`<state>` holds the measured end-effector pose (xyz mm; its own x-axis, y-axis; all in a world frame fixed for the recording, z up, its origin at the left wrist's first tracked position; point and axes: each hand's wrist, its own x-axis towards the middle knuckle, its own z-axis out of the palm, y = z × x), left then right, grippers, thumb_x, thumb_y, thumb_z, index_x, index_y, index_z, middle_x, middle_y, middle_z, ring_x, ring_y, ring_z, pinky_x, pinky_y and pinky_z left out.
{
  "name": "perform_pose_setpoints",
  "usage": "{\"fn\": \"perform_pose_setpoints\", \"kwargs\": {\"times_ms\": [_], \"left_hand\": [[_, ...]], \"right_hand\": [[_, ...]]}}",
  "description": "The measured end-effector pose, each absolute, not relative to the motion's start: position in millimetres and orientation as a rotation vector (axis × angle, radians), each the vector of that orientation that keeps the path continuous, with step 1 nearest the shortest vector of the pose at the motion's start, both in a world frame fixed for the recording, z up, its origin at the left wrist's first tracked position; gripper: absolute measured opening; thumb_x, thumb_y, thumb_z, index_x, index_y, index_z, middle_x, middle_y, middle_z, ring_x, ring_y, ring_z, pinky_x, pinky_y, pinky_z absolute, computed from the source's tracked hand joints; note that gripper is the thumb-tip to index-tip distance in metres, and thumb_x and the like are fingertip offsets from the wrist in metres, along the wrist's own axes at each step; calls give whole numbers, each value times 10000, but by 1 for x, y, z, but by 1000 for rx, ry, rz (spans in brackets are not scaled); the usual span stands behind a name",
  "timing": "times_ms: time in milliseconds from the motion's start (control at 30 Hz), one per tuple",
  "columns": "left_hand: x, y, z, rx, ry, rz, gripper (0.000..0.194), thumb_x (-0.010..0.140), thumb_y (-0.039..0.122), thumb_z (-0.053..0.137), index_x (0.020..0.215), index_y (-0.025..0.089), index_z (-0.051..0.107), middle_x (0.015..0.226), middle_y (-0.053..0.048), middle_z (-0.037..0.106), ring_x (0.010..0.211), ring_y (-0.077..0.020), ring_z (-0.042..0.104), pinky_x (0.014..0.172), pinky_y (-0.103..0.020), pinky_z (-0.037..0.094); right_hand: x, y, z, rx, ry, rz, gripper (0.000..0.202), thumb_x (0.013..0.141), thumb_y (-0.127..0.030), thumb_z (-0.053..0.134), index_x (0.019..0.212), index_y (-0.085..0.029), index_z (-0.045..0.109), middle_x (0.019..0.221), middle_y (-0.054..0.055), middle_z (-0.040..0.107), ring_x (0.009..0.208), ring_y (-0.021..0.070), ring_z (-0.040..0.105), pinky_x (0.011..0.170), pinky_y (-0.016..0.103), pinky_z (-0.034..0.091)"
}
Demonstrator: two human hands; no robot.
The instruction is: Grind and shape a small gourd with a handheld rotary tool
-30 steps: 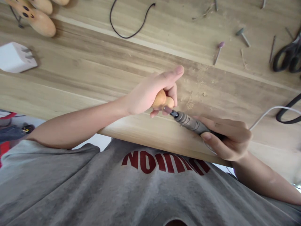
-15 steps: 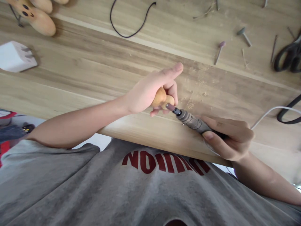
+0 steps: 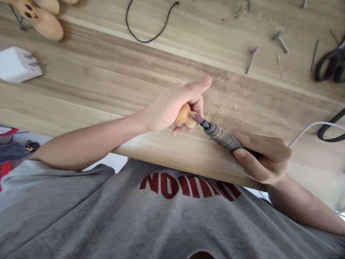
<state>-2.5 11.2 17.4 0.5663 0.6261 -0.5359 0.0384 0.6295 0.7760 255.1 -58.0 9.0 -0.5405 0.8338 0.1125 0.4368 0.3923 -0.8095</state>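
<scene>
Cupping a gourd [image 3: 183,114] near the front edge of the table [image 3: 88,84], the curled left hand [image 3: 175,100] meets a grinder [image 3: 222,137] gripped in the right hand [image 3: 266,154], smoothing seemingly begun, unfinished.

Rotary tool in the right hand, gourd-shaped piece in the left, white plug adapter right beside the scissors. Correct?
Not the adapter: the head view shows the white plug adapter at the far left, across the table from the scissors. The rest holds: rotary tool in the right hand, gourd-shaped piece in the left hand.
</scene>
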Motion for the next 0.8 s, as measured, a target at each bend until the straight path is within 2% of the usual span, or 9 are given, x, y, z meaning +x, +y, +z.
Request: {"fn": "perform_pose_setpoints", "kwargs": {"times_ms": [200,433,633,800], "left_hand": [[-3,11,16,825,888,421,615,1017,528,361,604,133,590,475,-5,491,382,-76,470,347,-178,337],[-2,11,17,823,898,427,583,1025,488,328,620,148,573,483,3,489,389,-67,464,347,-161,321],[-5,10,14,882,863,486,405,951,297,426,611,139,581,508,-7,537,394,-73,456,355,-186,313],[-7,11,12,918,923,308,297,874,326,511,646,145,567,538,-9,560,416,-68,450,421,-197,307]], "right_hand": [[255,-57,8,-1062,-2137,1010,394,954,-225,566,1320,-303,686,737,9,719,591,171,702,453,263,526],[255,-57,8,-1063,-2139,998,388,961,-248,566,1319,-334,689,755,1,728,579,157,697,462,248,531],[255,-57,7,-1009,-2140,1021,426,954,-241,577,1361,-333,661,740,11,725,571,163,680,427,251,500],[253,-58,12,-1179,-2151,1024,334,1012,-354,476,1220,-298,731,686,5,682,576,183,708,456,278,536]]}}
